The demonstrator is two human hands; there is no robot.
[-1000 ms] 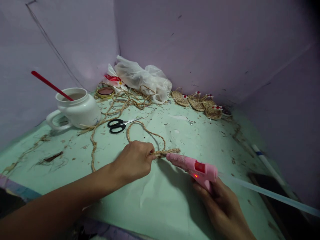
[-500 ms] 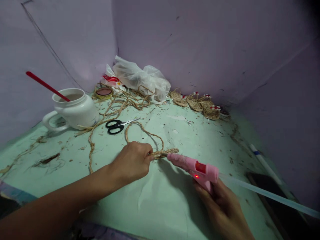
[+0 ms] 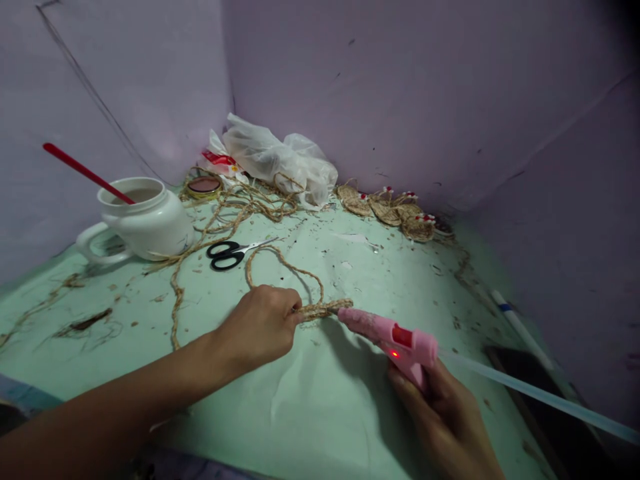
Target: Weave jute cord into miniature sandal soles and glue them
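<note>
My left hand [image 3: 267, 321] is closed on a braided straw cord [image 3: 320, 309], whose flat, doubled end sticks out to the right of the fingers. From that end a loop of cord curves back behind the hand toward the scissors. My right hand [image 3: 445, 413] grips a pink hot glue gun [image 3: 385, 337] with a lit red light. A long translucent glue stick [image 3: 540, 393] projects from its back. The gun's nozzle is at the doubled cord; whether it touches is hard to tell. The trigger finger is mostly hidden behind the handle.
Black-handled scissors [image 3: 227, 255] lie beyond my left hand. A white mug [image 3: 145, 227] with a red stick [image 3: 85, 170] stands at left. Further back are tangled cord, a round tin [image 3: 203, 187], a plastic bag [image 3: 280, 157] and woven ornaments [image 3: 385, 208]. A dark flat object [image 3: 540, 393] lies at right.
The view has shifted slightly, moving most things a little left. The glue gun's nozzle has drawn slightly to the right along the cord. Both hands keep their grips.
</note>
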